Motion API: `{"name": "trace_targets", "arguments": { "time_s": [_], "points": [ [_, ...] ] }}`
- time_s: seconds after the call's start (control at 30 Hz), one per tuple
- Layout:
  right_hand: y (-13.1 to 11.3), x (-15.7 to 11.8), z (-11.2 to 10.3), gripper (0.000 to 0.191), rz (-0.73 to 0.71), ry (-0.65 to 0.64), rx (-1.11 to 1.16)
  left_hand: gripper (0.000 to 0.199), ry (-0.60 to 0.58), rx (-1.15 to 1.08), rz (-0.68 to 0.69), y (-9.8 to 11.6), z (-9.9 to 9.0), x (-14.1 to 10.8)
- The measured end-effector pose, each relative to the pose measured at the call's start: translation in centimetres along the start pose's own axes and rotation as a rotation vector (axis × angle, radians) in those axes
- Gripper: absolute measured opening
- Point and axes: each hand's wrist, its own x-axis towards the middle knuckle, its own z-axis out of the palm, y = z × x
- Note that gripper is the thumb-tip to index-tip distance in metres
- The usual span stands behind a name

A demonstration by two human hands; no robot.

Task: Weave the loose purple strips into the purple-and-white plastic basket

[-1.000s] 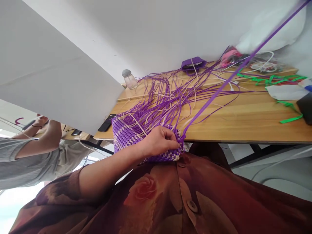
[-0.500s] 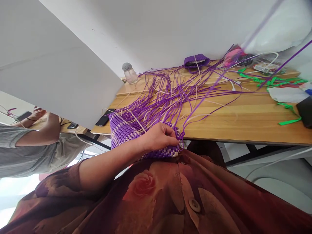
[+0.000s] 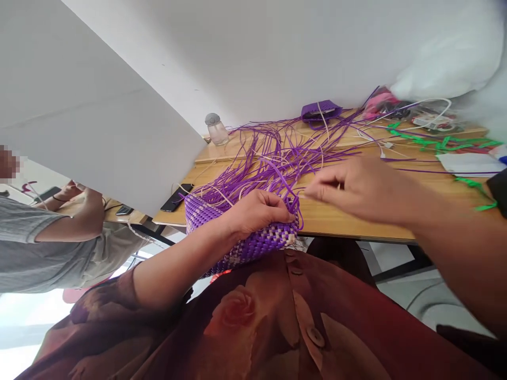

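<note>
The left hand [image 3: 259,211] is closed on the rim of the woven purple basket [image 3: 241,235], which rests at the table [image 3: 356,224] edge. The right hand [image 3: 356,187], blurred, seems to pinch 1 of the purple strands [image 3: 273,163] spread behind.

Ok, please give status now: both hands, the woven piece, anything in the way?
Left hand grips woven purple basket rim. Right hand pinches a loose strand above it. Tangled strands spread over the table; nothing blocking.
</note>
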Motion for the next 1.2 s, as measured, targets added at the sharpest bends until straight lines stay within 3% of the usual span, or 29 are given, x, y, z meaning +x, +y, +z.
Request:
{"name": "trace_targets", "arguments": {
  "time_s": [0.03,0.17,0.23,0.3,0.47,0.6,0.7,0.83,1.2],
  "points": [
    [0.2,-2.1,0.8,0.03,-0.045,-0.022,-0.147,0.023,0.001,-0.004,-0.003,0.0,0.2,0.1],
    [1.0,-7.0,3.5,0.016,-0.129,0.502,-0.423,0.023,0.004,-0.034,-0.013,0.0,1.1,0.6],
    [1.3,-7.5,4.3,0.016,-0.188,0.574,-0.463,0.024,0.008,-0.036,-0.014,0.1,1.4,0.7],
    [1.4,-7.4,4.9,0.011,-0.159,0.478,-0.364,0.026,0.01,-0.039,-0.022,0.1,1.6,0.8],
    [1.4,-6.8,6.2,0.033,0.294,0.13,0.305,0.025,-0.001,-0.049,-0.004,-0.2,1.7,0.7],
    [1.1,-6.6,7.2,0.038,0.437,0.099,0.538,0.018,0.01,-0.033,0.003,-0.3,1.6,0.5],
    [1.1,-6.8,7.9,0.038,0.409,0.164,0.643,0.017,0.006,-0.035,-0.003,-0.3,1.6,0.2],
    [1.5,-7.3,8.7,0.038,0.302,0.226,0.588,0.025,-0.025,-0.081,-0.031,-0.3,1.6,-0.1],
    [1.5,-7.6,9.8,0.045,0.26,0.211,0.602,0.02,-0.055,-0.036,-0.045,-0.9,1.4,-0.3]
  ]
}}
